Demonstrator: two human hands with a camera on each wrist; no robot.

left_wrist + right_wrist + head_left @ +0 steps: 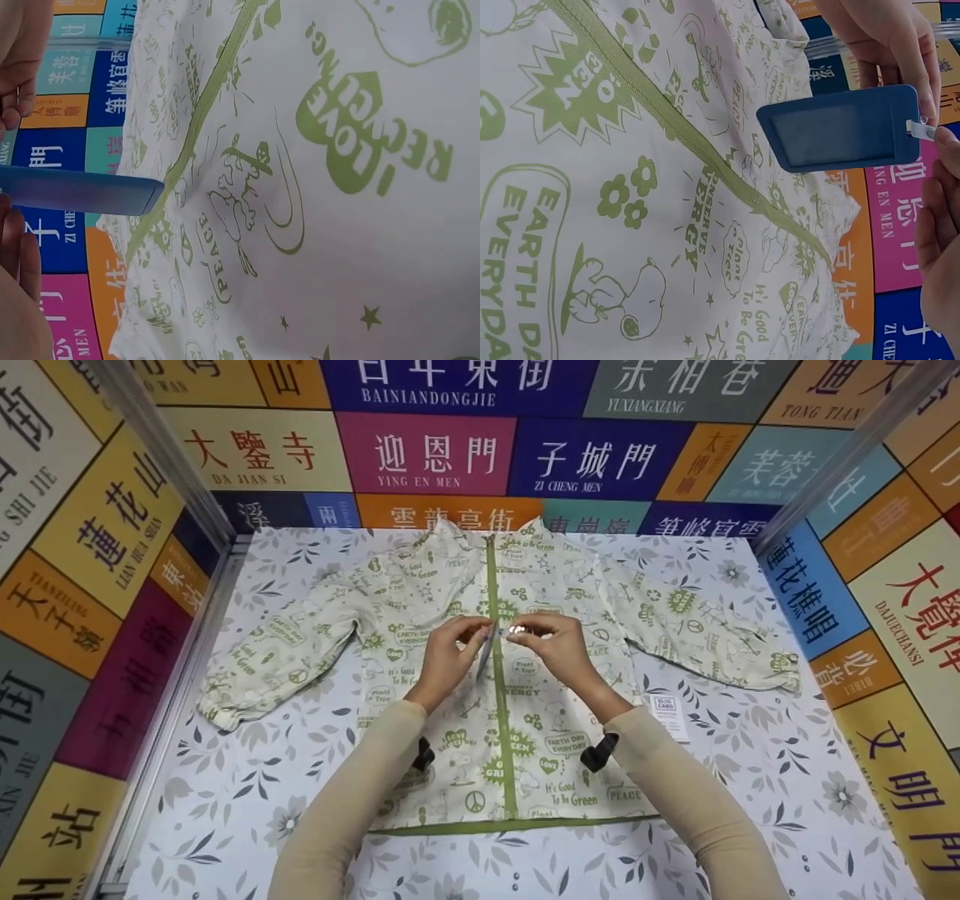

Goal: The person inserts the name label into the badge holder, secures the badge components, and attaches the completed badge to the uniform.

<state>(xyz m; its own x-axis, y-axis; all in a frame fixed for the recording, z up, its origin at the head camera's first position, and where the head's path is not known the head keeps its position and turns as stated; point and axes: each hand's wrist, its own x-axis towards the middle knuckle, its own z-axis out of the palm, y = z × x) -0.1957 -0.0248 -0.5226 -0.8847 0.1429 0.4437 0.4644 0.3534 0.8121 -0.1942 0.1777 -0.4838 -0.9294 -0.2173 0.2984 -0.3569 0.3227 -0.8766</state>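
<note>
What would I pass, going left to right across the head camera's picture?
One jacket sleeve, left hand, blue badge holder, right hand, white card, the other sleeve's cuff.

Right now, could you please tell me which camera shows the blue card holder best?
The right wrist view: there the blue card holder shows its broad face and the white tab at one end. The left wrist view shows it sharply foreshortened, and the head view only a thin, nearly edge-on strip.
</note>
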